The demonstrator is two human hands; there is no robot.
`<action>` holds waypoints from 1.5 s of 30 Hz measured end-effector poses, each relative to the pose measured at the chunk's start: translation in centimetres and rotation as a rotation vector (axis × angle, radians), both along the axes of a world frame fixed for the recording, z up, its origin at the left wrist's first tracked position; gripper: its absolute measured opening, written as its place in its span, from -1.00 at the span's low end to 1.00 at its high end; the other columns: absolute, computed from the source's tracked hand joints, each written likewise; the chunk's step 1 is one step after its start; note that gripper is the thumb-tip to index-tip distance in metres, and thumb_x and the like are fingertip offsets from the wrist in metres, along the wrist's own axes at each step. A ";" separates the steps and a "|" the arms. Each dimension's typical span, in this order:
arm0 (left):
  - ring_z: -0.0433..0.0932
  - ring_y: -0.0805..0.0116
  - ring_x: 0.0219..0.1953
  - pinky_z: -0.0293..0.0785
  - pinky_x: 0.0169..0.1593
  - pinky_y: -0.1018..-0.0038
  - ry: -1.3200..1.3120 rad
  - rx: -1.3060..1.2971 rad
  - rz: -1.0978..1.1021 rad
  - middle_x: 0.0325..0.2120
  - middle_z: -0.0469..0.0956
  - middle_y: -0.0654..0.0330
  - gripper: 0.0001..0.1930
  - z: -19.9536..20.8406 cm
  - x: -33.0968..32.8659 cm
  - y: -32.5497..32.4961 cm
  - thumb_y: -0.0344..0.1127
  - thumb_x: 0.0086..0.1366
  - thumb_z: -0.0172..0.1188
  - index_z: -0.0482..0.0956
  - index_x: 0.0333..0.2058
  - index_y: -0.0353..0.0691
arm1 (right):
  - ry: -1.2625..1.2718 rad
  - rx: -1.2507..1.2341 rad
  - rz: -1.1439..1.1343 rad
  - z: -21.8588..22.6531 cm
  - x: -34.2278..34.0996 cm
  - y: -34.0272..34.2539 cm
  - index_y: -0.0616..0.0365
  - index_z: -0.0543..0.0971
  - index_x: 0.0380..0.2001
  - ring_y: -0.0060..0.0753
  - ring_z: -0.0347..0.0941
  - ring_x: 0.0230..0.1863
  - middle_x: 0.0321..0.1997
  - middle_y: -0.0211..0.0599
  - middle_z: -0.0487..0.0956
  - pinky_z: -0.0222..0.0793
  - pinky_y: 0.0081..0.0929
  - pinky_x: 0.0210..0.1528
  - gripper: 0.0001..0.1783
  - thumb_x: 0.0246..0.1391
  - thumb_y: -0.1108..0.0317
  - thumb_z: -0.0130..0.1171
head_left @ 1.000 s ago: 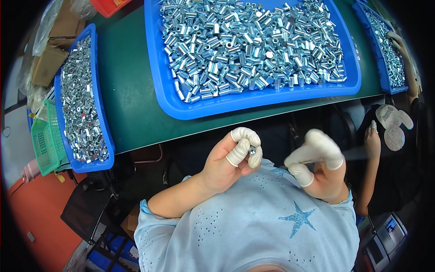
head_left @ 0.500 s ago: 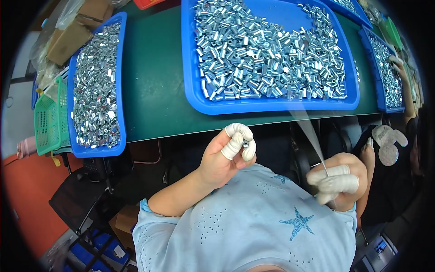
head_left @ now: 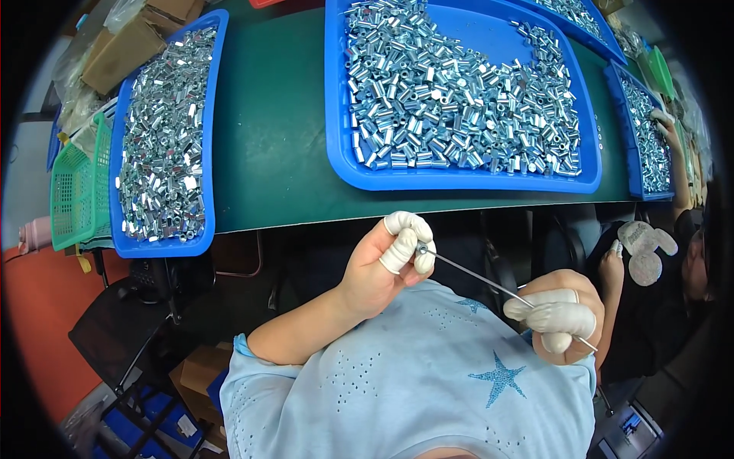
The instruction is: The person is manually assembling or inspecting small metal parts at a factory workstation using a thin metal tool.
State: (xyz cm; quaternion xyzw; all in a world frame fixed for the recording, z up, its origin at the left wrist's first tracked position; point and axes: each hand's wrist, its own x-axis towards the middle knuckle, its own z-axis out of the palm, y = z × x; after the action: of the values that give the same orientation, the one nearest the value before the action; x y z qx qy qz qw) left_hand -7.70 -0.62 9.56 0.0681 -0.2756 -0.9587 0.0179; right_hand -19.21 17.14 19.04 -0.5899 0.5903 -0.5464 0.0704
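Note:
Between the thumb and fingers of my left hand (head_left: pixel 382 264) I pinch a small metal sleeve (head_left: pixel 421 249), its round end turned to the right. White finger covers sit on the digits of both hands. My right hand (head_left: pixel 558 317) grips a thin metal rod (head_left: pixel 482 278), which slants up and left. The rod's far tip meets the sleeve's end; whether it goes inside I cannot tell. Above my hands, a big blue tray (head_left: pixel 466 182) on the table holds a heap of similar shiny metal sleeves.
A narrow blue tray (head_left: pixel 212 145) of metal pieces stands left on the green table (head_left: pixel 267 145), beside a green basket (head_left: pixel 76 183). At the right, another person's hand (head_left: pixel 667 122) reaches into a further blue tray (head_left: pixel 650 193). Cardboard boxes (head_left: pixel 122 57) lie back left.
The rod has swung down from pointing up toward the big tray, and its tip now meets the sleeve. My right hand has moved slightly left; my left hand keeps its pinch.

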 end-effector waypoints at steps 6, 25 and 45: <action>0.22 0.58 -0.60 0.19 -0.46 0.64 0.025 -0.065 0.000 -0.50 0.42 0.24 -0.86 -0.5 0.2 0.2 -0.27 0.34 -0.13 0.36 -0.25 -0.17 | 0.397 0.120 0.022 -1.1 -0.3 -3.0 0.30 0.46 -0.44 -0.32 0.43 -0.61 -0.46 -0.07 0.52 0.38 -0.59 -0.63 -0.79 -0.14 0.39 0.18; 0.32 0.56 -0.57 0.28 -0.46 0.64 -0.007 0.126 -0.047 -0.49 0.42 0.23 -0.93 1.0 -0.1 -0.2 -0.40 0.30 -0.06 0.33 -0.26 -0.23 | 0.074 0.031 0.157 -3.5 -1.3 -4.3 0.27 0.46 -0.42 -0.35 0.43 -0.59 -0.41 -0.10 0.50 0.41 -0.53 -0.59 -0.75 -0.29 0.65 0.20; 0.36 0.54 -0.57 0.31 -0.47 0.65 0.067 -0.605 0.265 -0.49 0.44 0.16 -0.89 2.1 1.0 -0.8 -0.35 0.28 0.00 0.32 -0.26 -0.22 | -0.386 0.116 0.041 -2.3 0.6 -6.0 0.21 0.42 -0.49 -0.42 0.39 -0.63 -0.32 -0.05 0.47 0.34 -0.61 -0.65 -0.95 -0.02 0.59 0.04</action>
State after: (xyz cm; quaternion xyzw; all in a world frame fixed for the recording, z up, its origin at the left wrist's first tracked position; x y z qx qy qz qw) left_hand -6.72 -1.38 11.68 0.0632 -0.5357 -0.8245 0.1712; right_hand -18.59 11.11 16.72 -0.4811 0.5841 -0.6130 0.2271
